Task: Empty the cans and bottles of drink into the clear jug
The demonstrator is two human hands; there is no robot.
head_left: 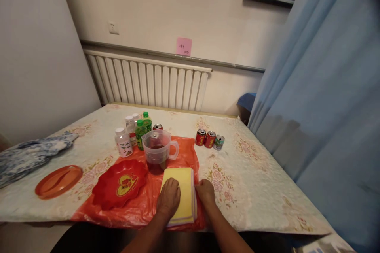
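A stack of thin cloths [181,189], yellow on top with pale purple edges below, lies on a red plastic sheet [184,152] at the table's front. My left hand [170,197] rests on the stack's left half, palm down and fingers laid out. At the stack's right edge my right hand [206,192] is closed; whatever its fingertips pinch is hidden. Just behind the stack stands a clear measuring jug [156,152] with dark liquid in it, its handle to the right. Left of the stack lies a red wavy-rimmed plate [102,189] with a yellow heart print.
Several bottles, including a white-capped jar [123,142] and a green-capped bottle [140,132], stand behind the plate. Three cans [209,139] stand at the back right. An orange lid [59,182] and patterned fabric [32,158] lie left. A blue curtain [320,87] hangs right.
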